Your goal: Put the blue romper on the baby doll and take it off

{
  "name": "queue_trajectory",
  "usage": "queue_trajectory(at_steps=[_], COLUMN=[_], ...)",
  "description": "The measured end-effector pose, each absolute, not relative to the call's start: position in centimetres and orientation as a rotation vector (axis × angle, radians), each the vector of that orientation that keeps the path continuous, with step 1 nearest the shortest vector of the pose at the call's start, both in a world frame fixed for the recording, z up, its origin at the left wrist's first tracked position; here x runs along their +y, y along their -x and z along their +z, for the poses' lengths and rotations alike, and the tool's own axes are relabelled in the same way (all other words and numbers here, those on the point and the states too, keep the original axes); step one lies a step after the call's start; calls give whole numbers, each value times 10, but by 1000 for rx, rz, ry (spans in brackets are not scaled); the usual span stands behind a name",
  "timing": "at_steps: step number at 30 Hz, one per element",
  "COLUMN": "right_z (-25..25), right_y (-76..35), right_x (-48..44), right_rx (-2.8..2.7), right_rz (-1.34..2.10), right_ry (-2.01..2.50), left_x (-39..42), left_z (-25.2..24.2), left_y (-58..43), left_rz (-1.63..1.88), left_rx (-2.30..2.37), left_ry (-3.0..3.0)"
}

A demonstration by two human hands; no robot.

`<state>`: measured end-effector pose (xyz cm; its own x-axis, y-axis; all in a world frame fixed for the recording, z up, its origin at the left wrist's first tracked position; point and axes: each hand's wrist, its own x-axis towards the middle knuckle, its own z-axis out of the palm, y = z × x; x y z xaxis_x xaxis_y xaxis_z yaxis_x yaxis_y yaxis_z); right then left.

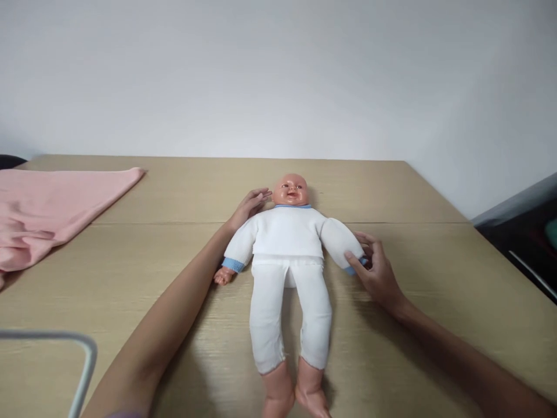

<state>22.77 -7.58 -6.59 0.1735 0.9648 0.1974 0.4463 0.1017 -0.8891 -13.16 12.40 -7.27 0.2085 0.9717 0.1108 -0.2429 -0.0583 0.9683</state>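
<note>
A baby doll [288,232] in a white top with blue trim and white trousers lies on its back, its head toward the wall and its bare feet toward me. Beside the doll's head, my left hand [251,204] rests with fingers stretched out, the tips at or very near the side of the head. My right hand [378,270] closes round the doll's sleeve end [354,255] on the right, thumb in front and fingers behind. The doll's hand on that side is hidden by my hand. Its other hand [223,276] lies beside my left forearm.
The wooden table [435,273] has a seam running across it. A pink cloth [56,215] lies at the left. A pale bent tube or rail [87,354] shows at the lower left. Behind stands a white wall [278,75]; a dark object [522,232] is at the right.
</note>
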Motion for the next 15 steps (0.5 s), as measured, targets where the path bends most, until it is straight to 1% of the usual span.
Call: queue_trajectory(at_steps=[3,5,10,13,15], right_z=[-72,-76,-62,-52,-63], right_y=[-230,-233,-235,-233,-233], right_x=[-86,-96,-133,-177,-221], right_rx=[-1379,-1379,-1556,-1691,-1761], right_rz=[711,669,201,49,-36], right_ry=[1461,1445,1485,1315,1195], left_x=[110,101,83,72,63], left_z=[-67,-64,-61,-60,-61], left_y=[135,139,149,154,156], left_rz=[1223,1229,1240,1281,1300], left_rx=[884,915,997,1086,1133], left_ry=[-1198,-1215,-1328,-1336,-1305])
